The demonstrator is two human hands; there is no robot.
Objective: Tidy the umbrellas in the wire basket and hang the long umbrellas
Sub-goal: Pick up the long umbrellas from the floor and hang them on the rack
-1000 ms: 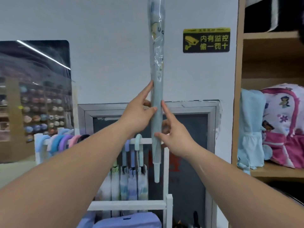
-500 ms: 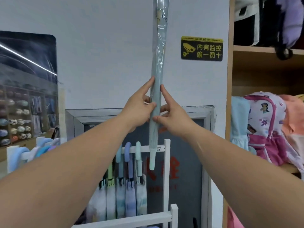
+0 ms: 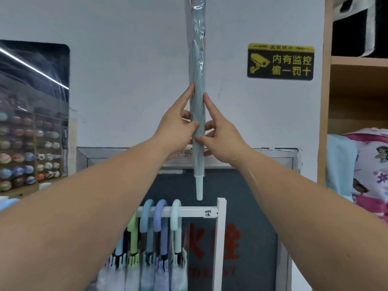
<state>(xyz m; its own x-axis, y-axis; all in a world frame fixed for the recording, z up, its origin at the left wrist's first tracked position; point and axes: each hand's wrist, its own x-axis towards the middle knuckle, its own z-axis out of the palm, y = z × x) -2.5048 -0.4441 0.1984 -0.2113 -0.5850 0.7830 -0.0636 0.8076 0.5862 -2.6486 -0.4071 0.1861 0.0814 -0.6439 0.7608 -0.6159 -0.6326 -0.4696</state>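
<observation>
Straight ahead, two bare forearms reach up from the near edge and meet around a long umbrella (image 3: 197, 101). It is pale grey-blue, furled and wrapped in a clear plastic sleeve. It stands upright in the air in front of a white wall, with its pale tip pointing down and its upper end running out of the top of view. The left hand (image 3: 175, 127) grasps it from the left and the right hand (image 3: 223, 136) from the right. Each hand has its fingers (image 3: 186, 95) curled behind the shaft, thumb across the front and index finger laid up along the side.

Just below the tip, apart from it, a white rack (image 3: 221, 227) holds a row of hanging umbrellas (image 3: 160, 219). They are hooked over its top rail by curved handles in green, blue, periwinkle and mint, canopies hanging down. On the wall to the right is a black and yellow sign (image 3: 280, 61). At the right edge, a wooden shelf unit (image 3: 324, 101) holds a pink printed backpack (image 3: 373, 164) beside a light blue fabric item (image 3: 340, 164).
</observation>
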